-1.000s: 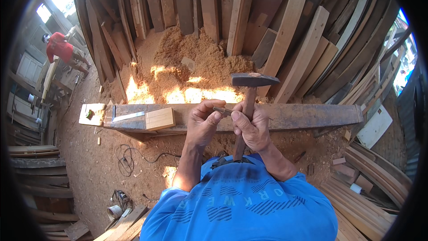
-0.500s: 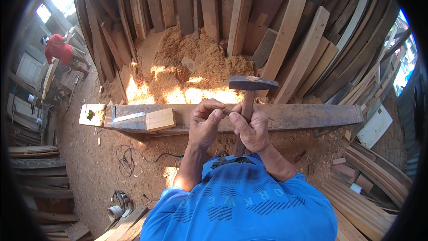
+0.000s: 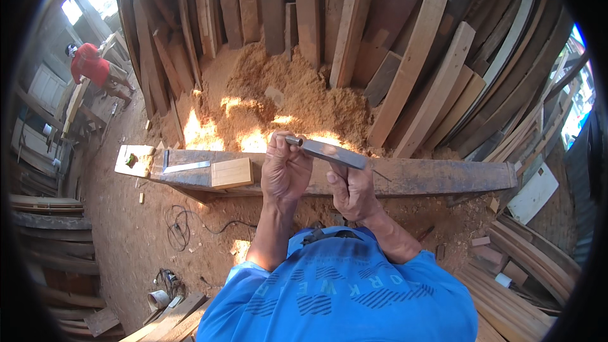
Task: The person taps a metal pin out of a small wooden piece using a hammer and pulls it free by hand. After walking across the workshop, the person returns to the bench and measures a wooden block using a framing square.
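Note:
My left hand (image 3: 286,168) is raised over the wooden beam, its fingers closed on a short metal tube (image 3: 293,140). The tube's open end points toward the hammer (image 3: 334,154). My right hand (image 3: 354,193) grips that hammer just below its head. The hammer head is tilted, its left end close by the tube; whether they touch, I cannot tell. Most of the handle is hidden. A thin dark sliver (image 3: 382,176) shows beside my right hand, over the beam. To the left, a pale wooden block (image 3: 232,173) and a try square (image 3: 186,166) lie on the beam.
The long beam (image 3: 443,174) spans the view before me. Sawdust (image 3: 285,88) and leaning boards (image 3: 411,63) stand behind it. A cable (image 3: 179,228) lies on the floor. Stacked planks (image 3: 57,247) flank the left, with more at right. A person in red (image 3: 92,65) works far left.
My left hand has turned and risen slightly, bringing the tube's open end into view. My right hand has tilted and lowered the hammer head, and its thumb has left the tube.

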